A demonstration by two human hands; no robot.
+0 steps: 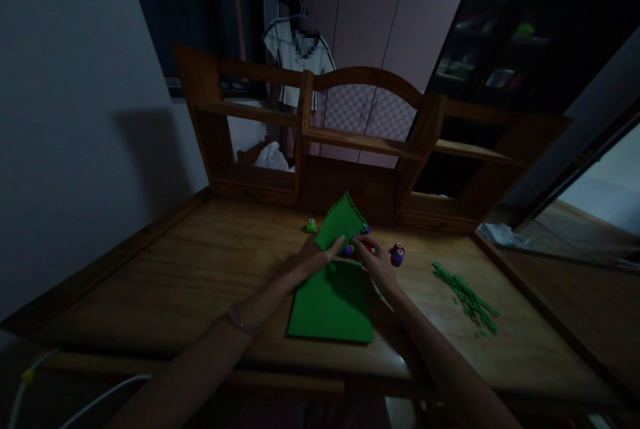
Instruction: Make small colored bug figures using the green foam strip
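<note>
Green hole-edged paper sheet (343,221), beyond our green rectangular paper stack (331,309): left hand (319,259) pinching, right hand (379,265) unclear in hold; we judge edge-tearing underway, steady pulling needed next.

Cannot read any lettering, label, brand, number or sign, near or far. Too dim to read inside the far-right cabinet (493,45).

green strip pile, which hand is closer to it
Right: the right hand is left of the green strip pile, not touching it; the left hand is farther left, holding a green sheet.
</note>
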